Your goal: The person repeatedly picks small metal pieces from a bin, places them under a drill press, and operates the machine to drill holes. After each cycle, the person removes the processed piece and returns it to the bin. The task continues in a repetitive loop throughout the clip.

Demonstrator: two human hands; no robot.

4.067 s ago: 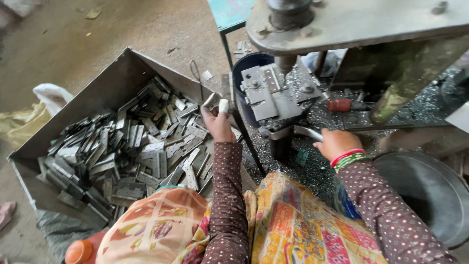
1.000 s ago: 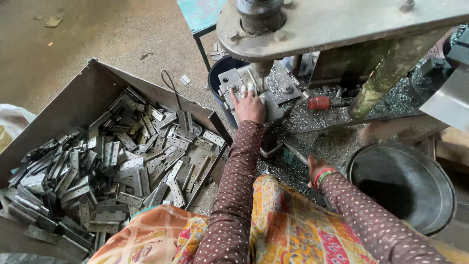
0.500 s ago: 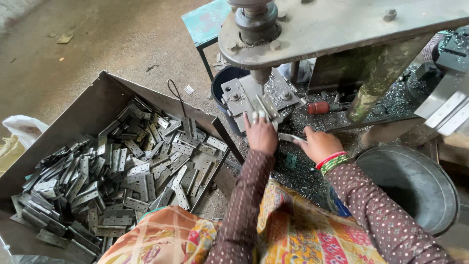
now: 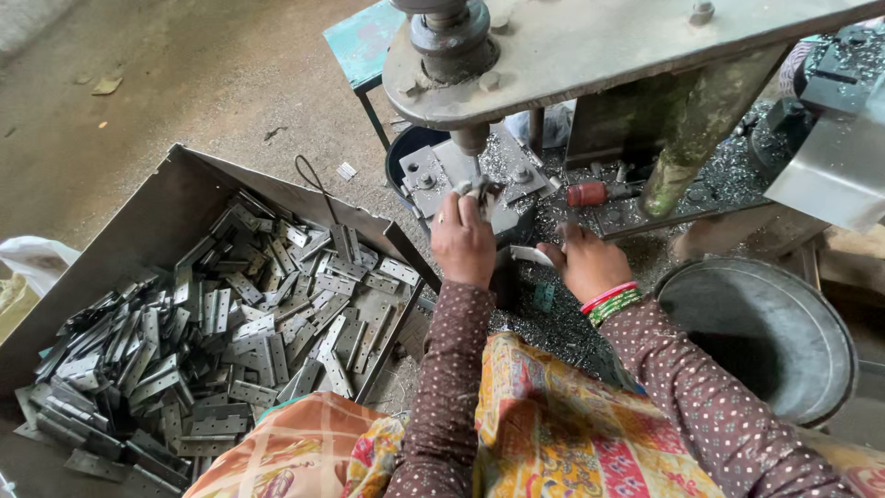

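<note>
Pinning hinge under left hand.

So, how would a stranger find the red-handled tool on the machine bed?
Start at the big grey machine arm across the top. On the bed under it, among metal shavings just beyond the right hand, lies the red-handled tool. It is the only red thing among grey metal parts.

The left hand presses a metal hinge piece onto the press's die plate. The right hand holds a white strip. A box of hinges sits left.
</note>
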